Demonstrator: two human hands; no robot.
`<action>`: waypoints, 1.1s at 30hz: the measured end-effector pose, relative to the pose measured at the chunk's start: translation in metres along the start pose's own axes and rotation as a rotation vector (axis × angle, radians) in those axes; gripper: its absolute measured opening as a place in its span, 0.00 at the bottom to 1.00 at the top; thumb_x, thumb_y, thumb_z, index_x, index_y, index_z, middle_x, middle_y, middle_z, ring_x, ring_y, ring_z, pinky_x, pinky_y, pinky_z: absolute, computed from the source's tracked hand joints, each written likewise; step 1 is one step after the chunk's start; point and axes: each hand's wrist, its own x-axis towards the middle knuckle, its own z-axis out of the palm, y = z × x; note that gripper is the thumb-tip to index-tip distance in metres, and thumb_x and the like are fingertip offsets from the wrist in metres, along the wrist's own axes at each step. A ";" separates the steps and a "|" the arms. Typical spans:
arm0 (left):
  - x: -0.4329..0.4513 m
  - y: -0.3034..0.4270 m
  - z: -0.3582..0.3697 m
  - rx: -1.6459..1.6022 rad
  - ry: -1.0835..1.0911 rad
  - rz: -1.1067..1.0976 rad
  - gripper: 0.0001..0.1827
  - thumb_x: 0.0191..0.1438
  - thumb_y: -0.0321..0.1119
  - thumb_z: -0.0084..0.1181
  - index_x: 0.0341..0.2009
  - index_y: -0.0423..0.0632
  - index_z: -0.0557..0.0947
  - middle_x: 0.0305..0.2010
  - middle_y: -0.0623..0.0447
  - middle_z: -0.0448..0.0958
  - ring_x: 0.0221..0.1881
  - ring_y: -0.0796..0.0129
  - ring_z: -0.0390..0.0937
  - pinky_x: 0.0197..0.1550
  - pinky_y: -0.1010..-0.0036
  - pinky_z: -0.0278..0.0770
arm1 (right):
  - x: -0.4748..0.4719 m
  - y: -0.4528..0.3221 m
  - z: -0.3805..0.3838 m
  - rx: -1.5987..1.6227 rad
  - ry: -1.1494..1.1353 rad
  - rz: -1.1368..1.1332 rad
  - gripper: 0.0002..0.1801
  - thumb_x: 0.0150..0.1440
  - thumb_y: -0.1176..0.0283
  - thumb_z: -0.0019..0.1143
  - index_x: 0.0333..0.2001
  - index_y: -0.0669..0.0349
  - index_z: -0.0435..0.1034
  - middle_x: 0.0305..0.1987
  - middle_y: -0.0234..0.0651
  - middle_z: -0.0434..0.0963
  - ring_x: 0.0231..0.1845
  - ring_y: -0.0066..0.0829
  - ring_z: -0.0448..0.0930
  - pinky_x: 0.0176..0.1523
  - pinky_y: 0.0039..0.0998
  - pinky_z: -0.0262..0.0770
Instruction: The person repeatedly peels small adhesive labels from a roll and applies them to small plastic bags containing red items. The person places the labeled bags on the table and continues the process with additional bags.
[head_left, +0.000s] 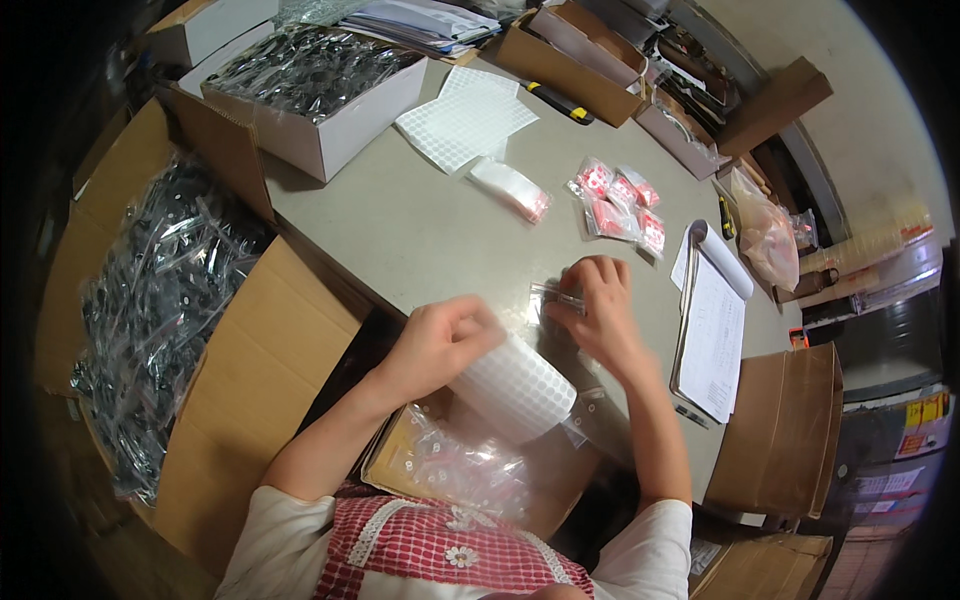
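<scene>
My left hand (442, 349), blurred, has its fingers curled at the upper end of a sheet of round white stickers (529, 386). The sheet bends down past the table's near edge, above an open cardboard box. Small clear zip bags (469, 465) fill that box in front of my apron. On the tabletop, my right hand (604, 307) pinches a small clear zip bag (538, 300) between thumb and fingers; its contents are partly hidden. Another clear bag (589, 409) lies at the table edge, beside the sheet.
More sticker sheets (469, 116) lie farther back, near a yellow-and-black utility knife (559, 103). Red-printed packets (619, 202) and a clipboard (709, 330) are to the right. A white box (375, 112) and a large carton (247, 360) of bagged black items stand left.
</scene>
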 end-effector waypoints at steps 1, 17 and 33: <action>0.000 0.000 0.000 0.004 0.002 0.009 0.12 0.65 0.35 0.65 0.38 0.39 0.82 0.26 0.54 0.85 0.30 0.81 0.76 0.36 0.76 0.74 | -0.001 0.007 -0.003 0.043 -0.046 0.029 0.23 0.54 0.68 0.74 0.51 0.59 0.75 0.63 0.43 0.73 0.66 0.53 0.68 0.70 0.47 0.67; -0.017 0.004 -0.066 -0.834 0.369 0.177 0.12 0.72 0.38 0.55 0.45 0.43 0.85 0.43 0.51 0.87 0.44 0.64 0.86 0.39 0.75 0.85 | -0.126 -0.005 -0.011 0.510 -0.113 -0.131 0.25 0.75 0.58 0.45 0.67 0.63 0.72 0.78 0.46 0.68 0.83 0.52 0.59 0.85 0.51 0.43; -0.022 0.004 -0.073 -1.009 0.389 0.065 0.13 0.73 0.32 0.52 0.54 0.37 0.81 0.50 0.43 0.86 0.51 0.57 0.85 0.59 0.61 0.83 | -0.141 -0.021 0.010 0.569 0.110 -0.163 0.18 0.57 0.79 0.61 0.52 0.66 0.74 0.61 0.47 0.78 0.71 0.54 0.73 0.75 0.48 0.66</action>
